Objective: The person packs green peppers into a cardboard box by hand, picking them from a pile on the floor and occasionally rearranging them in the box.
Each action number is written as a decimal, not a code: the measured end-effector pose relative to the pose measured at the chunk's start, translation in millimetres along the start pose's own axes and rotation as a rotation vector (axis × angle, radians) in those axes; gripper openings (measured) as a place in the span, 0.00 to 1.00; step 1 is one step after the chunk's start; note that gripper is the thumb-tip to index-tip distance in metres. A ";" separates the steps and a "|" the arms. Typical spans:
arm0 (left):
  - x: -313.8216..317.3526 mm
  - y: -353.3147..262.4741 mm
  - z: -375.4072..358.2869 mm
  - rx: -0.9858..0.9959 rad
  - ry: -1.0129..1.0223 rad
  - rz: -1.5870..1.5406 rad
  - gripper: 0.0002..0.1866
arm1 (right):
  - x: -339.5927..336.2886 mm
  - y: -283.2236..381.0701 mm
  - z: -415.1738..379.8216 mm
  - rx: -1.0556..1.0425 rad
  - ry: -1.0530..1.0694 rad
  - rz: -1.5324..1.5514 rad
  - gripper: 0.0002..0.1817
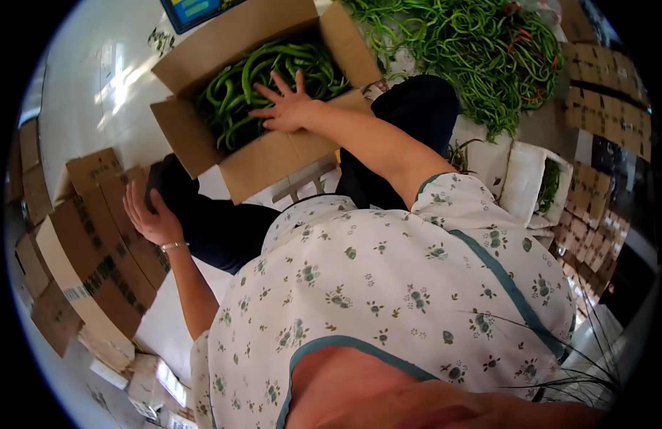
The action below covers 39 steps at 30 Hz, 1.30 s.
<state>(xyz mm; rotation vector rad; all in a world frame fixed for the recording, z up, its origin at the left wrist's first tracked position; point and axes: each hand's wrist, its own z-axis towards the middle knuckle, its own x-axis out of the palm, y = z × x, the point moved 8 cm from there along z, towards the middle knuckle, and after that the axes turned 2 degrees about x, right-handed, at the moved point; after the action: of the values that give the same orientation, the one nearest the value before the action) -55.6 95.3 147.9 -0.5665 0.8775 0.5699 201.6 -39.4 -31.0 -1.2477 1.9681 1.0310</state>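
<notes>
My right hand (289, 107) reaches into an open cardboard box (263, 170), its fingers spread and lying on top of long green chili peppers (234, 100). The peppers fill much of the box, and its flaps are folded outward. On the left, my left hand (155, 220), with a bracelet at the wrist, is raised beside my bent knee. Its fingers are stretched out and nothing is in them. Stacked brown cartons (105, 250) stand close to that hand.
A large heap of loose green peppers (467, 53), a few of them red, lies on the floor at upper right. A white foam box (520, 182) with greens stands below it. More cartons (606, 107) line the right side. A blue-edged object (195, 11) is at the top.
</notes>
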 end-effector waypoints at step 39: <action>69.4 -54.7 52.0 0.045 0.603 0.588 0.23 | 128.8 -579.8 -122.0 1.381 -0.852 1.114 0.26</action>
<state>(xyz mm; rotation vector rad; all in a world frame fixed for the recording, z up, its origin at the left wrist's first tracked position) 44.7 106.3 129.3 -0.4372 1.6513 0.9275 675.0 -354.5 -241.3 0.9569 1.7996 0.2138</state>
